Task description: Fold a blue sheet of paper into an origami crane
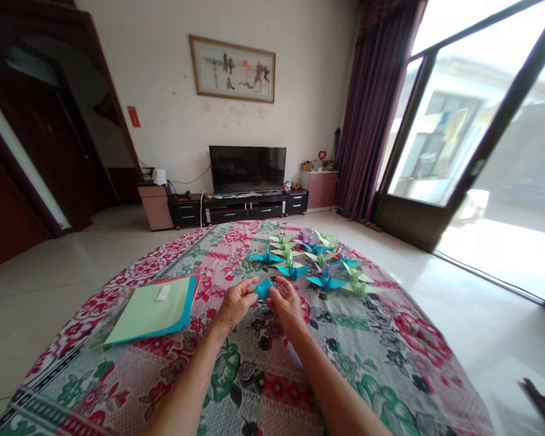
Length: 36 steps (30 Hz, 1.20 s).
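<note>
At the left of the table lies a stack of square paper: a light green sheet on top, blue beneath it, and a red edge showing at the far right corner. A small white slip rests on the top sheet. The stack is apart from both hands.

Right of the stack, the left hand is closed to a pinch, thumb and fingers on the left edge of a small blue paper. This workpiece is held near the middle of the table, in front of the person. The right hand is likewise closed to a pinch on its right edge; no wide gap shows at either grip. The layers and creases are too small to read.

The step in hand is judged to be folding, with the piece at a compact stage. The next move calls for edges kept aligned, one hand steadying the piece while the other presses the crease; a loose pinch could let the layers slip.

Beyond and to the right of the hands, folded paper birds in blue, green and purple stand grouped on the patterned tablecloth.
</note>
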Motion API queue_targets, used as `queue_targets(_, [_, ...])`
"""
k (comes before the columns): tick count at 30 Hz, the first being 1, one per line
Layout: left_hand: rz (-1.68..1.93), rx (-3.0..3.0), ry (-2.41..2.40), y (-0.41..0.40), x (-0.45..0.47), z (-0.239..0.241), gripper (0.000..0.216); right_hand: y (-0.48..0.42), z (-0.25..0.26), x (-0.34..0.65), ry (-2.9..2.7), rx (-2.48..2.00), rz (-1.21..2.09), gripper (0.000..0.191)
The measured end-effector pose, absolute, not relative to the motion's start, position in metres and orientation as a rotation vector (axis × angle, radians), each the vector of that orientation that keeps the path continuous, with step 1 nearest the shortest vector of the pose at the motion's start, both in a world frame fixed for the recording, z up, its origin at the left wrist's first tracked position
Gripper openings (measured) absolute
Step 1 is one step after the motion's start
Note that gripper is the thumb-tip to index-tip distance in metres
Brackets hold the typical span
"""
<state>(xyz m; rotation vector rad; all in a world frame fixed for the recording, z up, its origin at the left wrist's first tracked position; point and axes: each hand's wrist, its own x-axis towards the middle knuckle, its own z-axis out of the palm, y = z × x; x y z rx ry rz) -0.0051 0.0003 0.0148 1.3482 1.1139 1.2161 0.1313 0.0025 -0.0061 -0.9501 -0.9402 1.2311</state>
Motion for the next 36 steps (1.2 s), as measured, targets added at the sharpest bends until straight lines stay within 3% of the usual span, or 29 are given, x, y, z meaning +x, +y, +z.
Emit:
queue_targets(5, [1.295,1.389,1.138,0.001,-0.009,0.015,0.052,0.001,0.000,0.138,-1.044,-0.971,1.366,0.032])
queue_targets(10, [1.268,1.251,1.091,-0.004,-0.004,0.019,0.055,-0.001,0.000,0.133,-0.860,-0.881,1.426,0.028])
queue_targets(15, [1.299,1.242,1.156,-0.003,-0.001,0.015,0.021,-0.006,-0.002,0.126,-0.838,-0.824,1.492,0.025])
queue_targets(20, [1.271,1.312,1.187,-0.002,-0.009,0.016,0.015,-0.009,0.003,0.130,-1.028,-0.914,1.406,0.028])
queue_targets(25, [1.171,1.349,1.157,-0.003,-0.014,0.019,0.017,-0.004,0.003,0.132,-1.058,-0.870,1.384,0.030])
queue_targets(32, [1.115,1.144,0.870,-0.007,-0.015,0.022,0.027,-0.003,0.001,0.131,-0.660,-0.589,1.845,0.030])
queue_targets(36, [1.114,1.140,0.851,-0.007,-0.014,0.023,0.029,-0.005,0.002,0.131,-0.626,-0.508,1.931,0.026])
